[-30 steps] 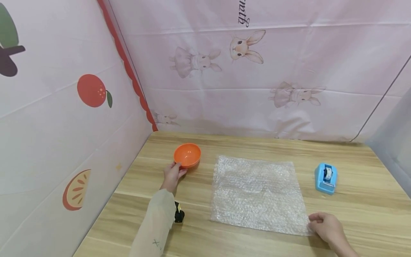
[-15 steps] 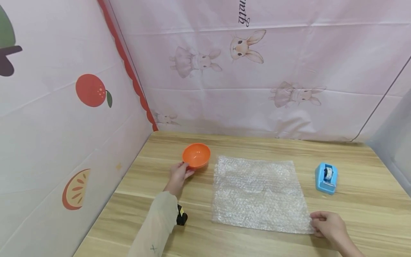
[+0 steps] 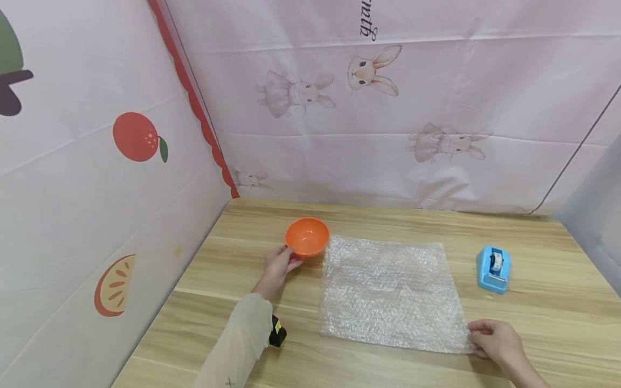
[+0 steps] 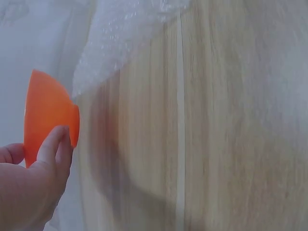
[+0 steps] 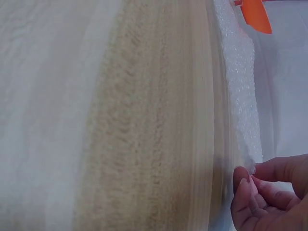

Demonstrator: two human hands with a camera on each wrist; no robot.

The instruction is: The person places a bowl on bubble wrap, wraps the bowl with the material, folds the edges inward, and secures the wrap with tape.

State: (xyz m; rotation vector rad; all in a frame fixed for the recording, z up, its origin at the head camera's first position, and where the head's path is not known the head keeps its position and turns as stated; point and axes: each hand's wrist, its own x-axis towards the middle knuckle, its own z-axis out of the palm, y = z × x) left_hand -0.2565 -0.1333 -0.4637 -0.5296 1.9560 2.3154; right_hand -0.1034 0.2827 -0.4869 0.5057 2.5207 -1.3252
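An orange bowl (image 3: 308, 237) is gripped at its near left side by my left hand (image 3: 278, 265), thumb at the rim and fingers under the outer wall. In the left wrist view the bowl (image 4: 48, 113) hangs above the table, clear of the wood. A sheet of bubble wrap (image 3: 390, 293) lies flat just right of the bowl. My right hand (image 3: 498, 340) pinches its near right corner; the right wrist view shows thumb and fingertips together on the edge of the bubble wrap (image 5: 243, 91).
A blue tape dispenser (image 3: 492, 269) with a roll in it stands right of the bubble wrap. The wooden table (image 3: 378, 372) meets a printed cloth wall (image 3: 310, 161) behind and another at the left. A black wrist device (image 3: 277, 331) sits by my left sleeve.
My left hand has carried the orange bowl to the right, up to the left edge of the bubble wrap. The right hand has stayed at the corner, barely shifting.
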